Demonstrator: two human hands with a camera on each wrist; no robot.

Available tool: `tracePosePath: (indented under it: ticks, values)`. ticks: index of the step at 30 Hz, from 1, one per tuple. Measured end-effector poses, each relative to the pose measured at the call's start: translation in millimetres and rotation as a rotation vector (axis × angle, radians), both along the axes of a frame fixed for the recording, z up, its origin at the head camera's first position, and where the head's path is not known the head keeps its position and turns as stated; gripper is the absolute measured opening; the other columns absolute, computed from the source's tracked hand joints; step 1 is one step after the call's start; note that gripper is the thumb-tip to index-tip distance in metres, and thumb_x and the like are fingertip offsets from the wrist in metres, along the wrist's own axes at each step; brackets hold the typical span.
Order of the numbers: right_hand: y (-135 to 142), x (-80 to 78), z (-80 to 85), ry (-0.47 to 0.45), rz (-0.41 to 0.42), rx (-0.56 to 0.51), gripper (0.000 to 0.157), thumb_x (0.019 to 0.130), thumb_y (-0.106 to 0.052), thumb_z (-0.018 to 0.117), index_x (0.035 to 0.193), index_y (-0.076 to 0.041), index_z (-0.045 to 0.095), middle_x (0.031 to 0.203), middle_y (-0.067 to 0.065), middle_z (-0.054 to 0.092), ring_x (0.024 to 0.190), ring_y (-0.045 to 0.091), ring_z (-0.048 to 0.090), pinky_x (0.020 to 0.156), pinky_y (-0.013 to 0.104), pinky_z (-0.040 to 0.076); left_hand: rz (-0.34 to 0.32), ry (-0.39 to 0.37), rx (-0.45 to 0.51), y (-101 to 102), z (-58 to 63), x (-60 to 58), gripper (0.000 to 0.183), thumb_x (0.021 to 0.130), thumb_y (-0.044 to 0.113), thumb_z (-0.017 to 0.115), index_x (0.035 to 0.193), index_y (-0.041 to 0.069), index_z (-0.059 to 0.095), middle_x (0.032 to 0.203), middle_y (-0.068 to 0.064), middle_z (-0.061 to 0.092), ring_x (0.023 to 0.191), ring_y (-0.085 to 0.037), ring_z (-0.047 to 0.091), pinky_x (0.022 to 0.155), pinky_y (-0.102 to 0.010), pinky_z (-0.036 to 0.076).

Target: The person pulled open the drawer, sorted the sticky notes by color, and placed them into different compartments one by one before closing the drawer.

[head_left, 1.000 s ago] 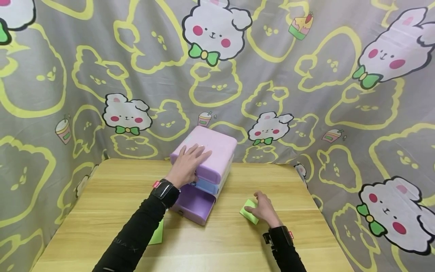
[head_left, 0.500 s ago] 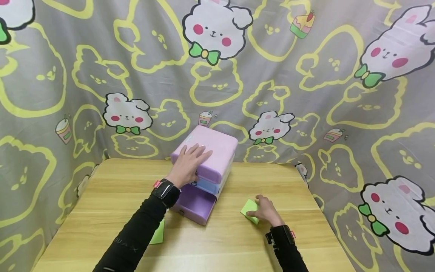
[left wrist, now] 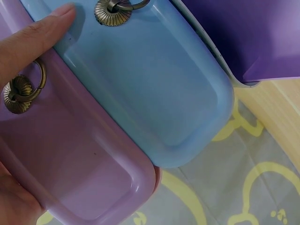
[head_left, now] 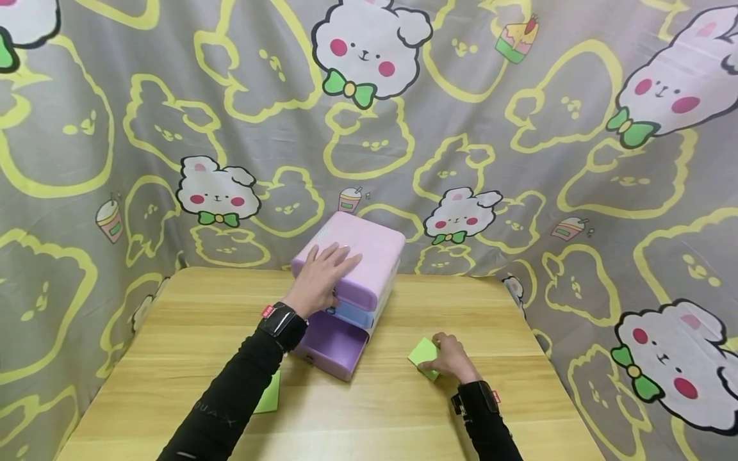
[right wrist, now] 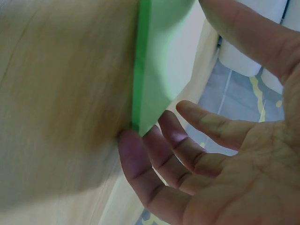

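Note:
My left hand [head_left: 317, 282] rests on the pink top of a small drawer unit [head_left: 369, 246], fingers spread and fairly straight. In the left wrist view its thumb [left wrist: 37, 40] lies against the front of the blue drawer [left wrist: 145, 89]. The top drawer [left wrist: 84, 154], mauve with a brass ring pull, and the blue one are closed; the purple bottom drawer [head_left: 333, 349] is pulled out. To the right, my right hand [head_left: 452, 358] holds a green sticky note pad [head_left: 423, 353] on the table, thumb at one edge and fingertips at another [right wrist: 164, 70].
A second green pad [head_left: 268, 397] lies on the table at the left, partly hidden by my left sleeve [head_left: 225, 390]. The wooden table [head_left: 369, 422] is enclosed by a grey patterned curtain [head_left: 369, 147], close behind the drawer unit.
My right hand has settled slightly lower around the right side of the green pad, thumb and fingers closing on its edges. The left hand keeps its place on the drawer unit.

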State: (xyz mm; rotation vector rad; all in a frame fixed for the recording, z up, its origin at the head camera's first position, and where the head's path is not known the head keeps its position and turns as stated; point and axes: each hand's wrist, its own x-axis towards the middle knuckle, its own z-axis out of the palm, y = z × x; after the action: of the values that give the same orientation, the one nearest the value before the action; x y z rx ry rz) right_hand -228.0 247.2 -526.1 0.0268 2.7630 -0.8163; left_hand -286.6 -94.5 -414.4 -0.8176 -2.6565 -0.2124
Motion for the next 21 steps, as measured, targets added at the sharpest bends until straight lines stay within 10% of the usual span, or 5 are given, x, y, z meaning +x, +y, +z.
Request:
tracePosePath:
  ticks: [21]
  values:
    - [1.8, -3.4, -13.7, -0.047, -0.129, -0.001, 0.069, 0.067, -0.023, 0.095, 0.112, 0.005, 0.051, 0.100, 0.019, 0.057, 0.089, 0.028, 0.055, 0.072, 0.032, 0.049, 0.007, 0.007, -0.005, -0.2, -1.3, 1.0, 0.118, 0.056, 0.028, 0.100, 0.157, 0.025, 0.039, 0.159, -0.012, 0.045, 0.150, -0.037, 0.038, 0.119, -0.069, 0.028]
